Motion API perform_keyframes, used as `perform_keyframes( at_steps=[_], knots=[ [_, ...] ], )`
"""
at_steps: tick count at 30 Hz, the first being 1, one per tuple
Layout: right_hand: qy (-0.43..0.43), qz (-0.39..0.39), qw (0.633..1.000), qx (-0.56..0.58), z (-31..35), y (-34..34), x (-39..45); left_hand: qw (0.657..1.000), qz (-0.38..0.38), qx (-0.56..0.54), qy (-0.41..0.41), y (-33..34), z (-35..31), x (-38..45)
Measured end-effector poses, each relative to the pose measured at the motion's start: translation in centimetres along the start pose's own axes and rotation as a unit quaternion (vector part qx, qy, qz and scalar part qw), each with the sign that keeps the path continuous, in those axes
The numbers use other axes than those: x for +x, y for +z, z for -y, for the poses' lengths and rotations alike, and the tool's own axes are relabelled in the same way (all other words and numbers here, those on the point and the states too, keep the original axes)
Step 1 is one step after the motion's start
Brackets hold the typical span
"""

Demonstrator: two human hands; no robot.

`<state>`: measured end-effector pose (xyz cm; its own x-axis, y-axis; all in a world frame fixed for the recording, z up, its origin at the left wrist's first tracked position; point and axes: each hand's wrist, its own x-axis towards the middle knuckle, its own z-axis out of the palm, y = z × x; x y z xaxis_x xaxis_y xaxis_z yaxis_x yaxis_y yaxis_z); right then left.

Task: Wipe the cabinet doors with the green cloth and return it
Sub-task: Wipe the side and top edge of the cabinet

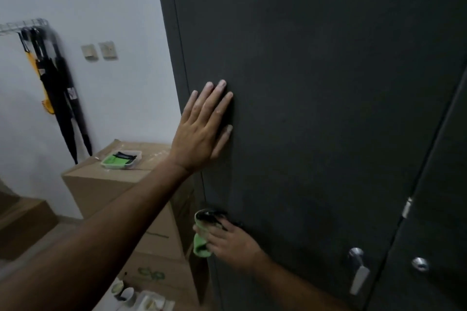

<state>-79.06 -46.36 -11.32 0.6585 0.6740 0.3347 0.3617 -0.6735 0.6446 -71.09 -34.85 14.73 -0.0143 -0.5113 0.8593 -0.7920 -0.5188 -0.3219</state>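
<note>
A tall dark grey cabinet door (316,83) fills most of the view, with a second door (439,209) at the right. My left hand (202,131) lies flat against the left door near its left edge, fingers spread. Lower down, my right hand (227,242) presses a bunched green cloth (203,232) with dark smudges against the same door's lower left part.
A silver lever handle (358,270) and a round lock (420,264) sit low on the doors. Left of the cabinet, stacked cardboard boxes (101,184) carry a white tray (121,159) holding something green and black. Umbrellas (60,93) hang on the white wall. Cups (126,294) stand below.
</note>
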Motion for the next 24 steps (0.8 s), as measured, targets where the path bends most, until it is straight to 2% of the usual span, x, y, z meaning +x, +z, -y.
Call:
perform_keyframes(
  at_steps=[2, 5, 9, 12, 15, 19, 24],
  knots=[
    [-0.026, -0.021, 0.999, -0.005, -1.8, -0.6, -2.7, 1.0, -0.013, 0.003, -0.013, 0.9, -0.4, -0.5],
    [-0.013, -0.03, 0.999, 0.005, -6.3, -3.2, -8.9, 0.999, -0.03, 0.01, -0.031, 1.9, -1.0, -0.5],
    [0.017, 0.006, 0.999, 0.034, -11.5, -7.4, -19.4, 0.998, -0.044, 0.032, -0.045, 3.1, -1.3, -0.8],
    [0.038, 0.038, 0.999, -0.002, -14.5, -10.5, -26.0, 0.996, -0.055, 0.043, -0.053, 3.7, -1.4, -0.7],
    [0.053, 0.06, 0.996, -0.049, -16.5, -11.9, -29.2, 0.996, -0.061, 0.046, -0.05, 4.1, -1.1, -0.8],
    [0.08, 0.034, 0.995, -0.042, -14.7, -11.3, -23.3, 0.996, -0.051, 0.049, -0.048, 4.1, -1.1, -0.6],
    [-0.007, 0.02, 1.0, -0.023, -16.8, -14.4, -9.5, 0.995, -0.05, 0.076, -0.036, 2.5, -1.2, -0.1]
  ],
)
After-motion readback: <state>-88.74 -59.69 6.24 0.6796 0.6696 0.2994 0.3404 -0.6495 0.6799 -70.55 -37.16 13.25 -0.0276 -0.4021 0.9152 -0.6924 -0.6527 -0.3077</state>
